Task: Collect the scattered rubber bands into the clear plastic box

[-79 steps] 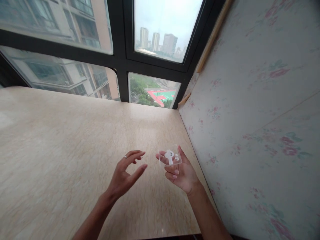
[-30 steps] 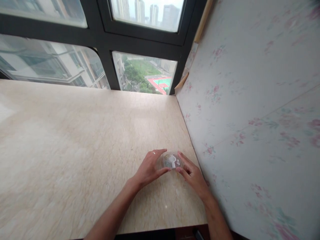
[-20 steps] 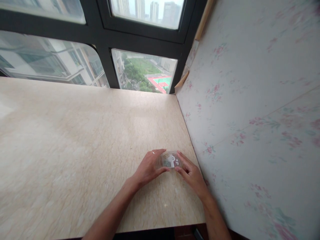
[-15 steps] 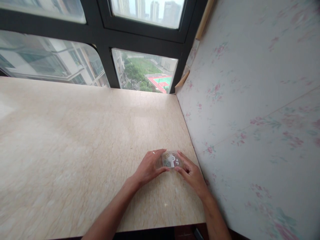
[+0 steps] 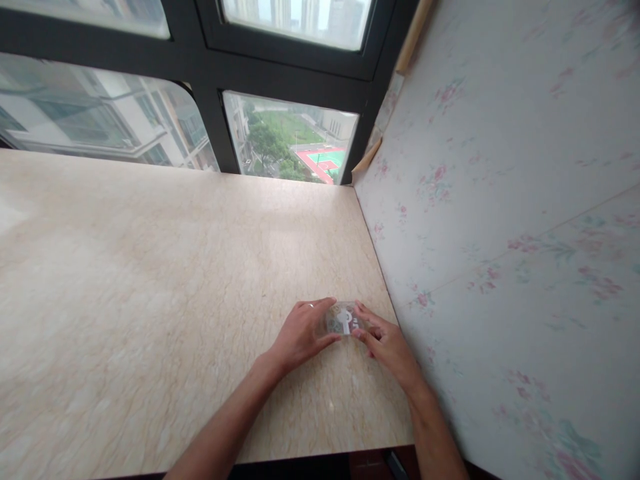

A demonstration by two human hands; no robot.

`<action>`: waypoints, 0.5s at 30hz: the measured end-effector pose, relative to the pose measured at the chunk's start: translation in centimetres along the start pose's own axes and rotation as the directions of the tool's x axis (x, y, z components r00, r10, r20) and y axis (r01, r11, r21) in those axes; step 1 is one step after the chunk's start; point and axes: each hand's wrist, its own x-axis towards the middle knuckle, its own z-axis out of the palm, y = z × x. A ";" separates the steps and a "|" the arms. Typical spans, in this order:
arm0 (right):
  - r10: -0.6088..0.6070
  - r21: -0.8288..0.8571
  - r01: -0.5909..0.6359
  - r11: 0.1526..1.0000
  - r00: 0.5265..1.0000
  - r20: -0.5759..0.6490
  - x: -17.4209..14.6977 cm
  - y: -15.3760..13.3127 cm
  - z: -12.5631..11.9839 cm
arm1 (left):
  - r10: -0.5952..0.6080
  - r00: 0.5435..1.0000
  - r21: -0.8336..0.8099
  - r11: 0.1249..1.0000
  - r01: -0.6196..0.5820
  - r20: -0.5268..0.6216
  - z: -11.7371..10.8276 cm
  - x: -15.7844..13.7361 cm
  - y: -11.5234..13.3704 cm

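A small clear plastic box (image 5: 344,320) with white markings on its top is held between my two hands, low over or on the marble-patterned sill. My left hand (image 5: 304,333), with a ring on one finger, grips its left end between thumb and fingers. At the right end, my right hand (image 5: 383,339) pinches the box, its thumb near the front edge and its fingertips at the back edge. Small coloured things seem to show through the clear plastic, too blurred to name.
The beige marble-patterned sill (image 5: 150,280) runs back to a dark window frame (image 5: 290,73). Close by my right arm rises a wall with floral paper (image 5: 480,233). Peeling brown edging (image 5: 367,160) hangs in the corner. Below the sill's front edge lies a dark object (image 5: 396,465).
My right thumb has slid slightly inward over the box's front right part, covering some of the white markings. The camera view has shifted a little; both hands still hold the box.
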 end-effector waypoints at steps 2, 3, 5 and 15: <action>0.014 0.009 -0.014 1.000 1.000 -0.005 0.1 -0.2 0.1 | 0.010 1.000 0.019 1.000 -0.010 0.014 -0.1 0.1 0.0; 0.026 -0.004 -0.026 1.000 1.000 -0.005 0.1 -0.3 0.1 | 0.014 1.000 0.029 0.999 -0.015 0.023 -0.1 0.2 0.1; 0.053 -0.072 -0.053 0.996 0.999 0.003 0.2 -0.6 0.1 | 0.018 0.999 0.047 0.999 -0.020 0.038 -0.2 0.3 0.1; 0.021 -0.327 -0.007 0.945 0.999 0.038 0.2 -0.9 -0.1 | 0.084 0.995 0.062 0.994 -0.087 0.046 -0.2 0.8 -0.3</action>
